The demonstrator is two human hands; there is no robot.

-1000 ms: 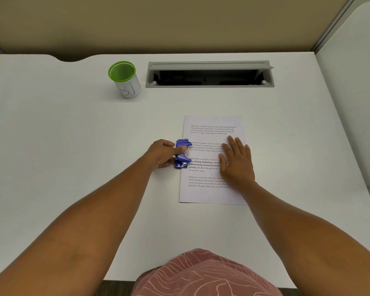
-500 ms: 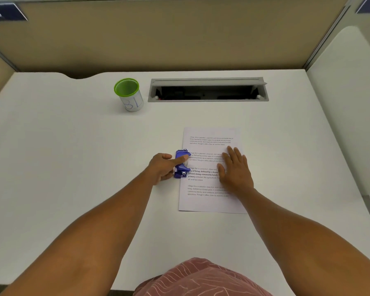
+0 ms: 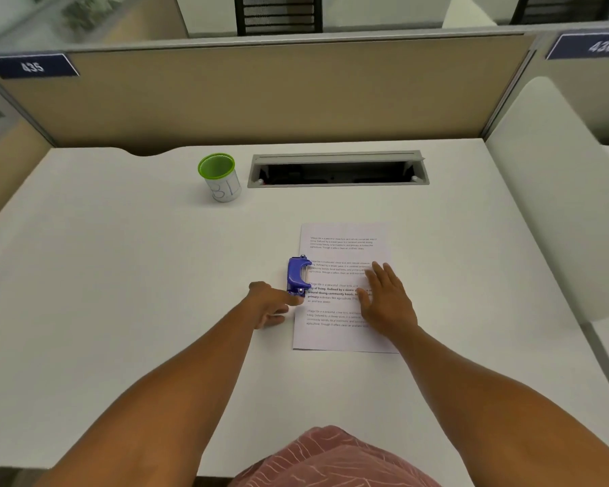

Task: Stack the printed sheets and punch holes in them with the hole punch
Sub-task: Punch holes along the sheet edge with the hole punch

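The printed sheets point(image 3: 334, 326) lie stacked on the white desk, right of centre. A blue hole punch point(image 3: 297, 274) sits at the stack's left edge, its jaw over the paper margin. My left hand point(image 3: 273, 304) is just below and left of the punch, off its lever, with the index finger stretched toward the punch's near end and the other fingers loosely bent. My right hand point(image 3: 385, 299) lies flat on the right half of the sheets with straight fingers.
A green-rimmed cup point(image 3: 220, 177) stands at the back left of the desk point(image 3: 120, 293). A grey cable tray opening point(image 3: 338, 169) runs along the back. A beige partition rises behind, and a white divider point(image 3: 549, 205) stands on the right.
My left hand has come off the punch's lever and drawn back toward me. The head camera has tilted up. The right hand stays flat on the sheets.
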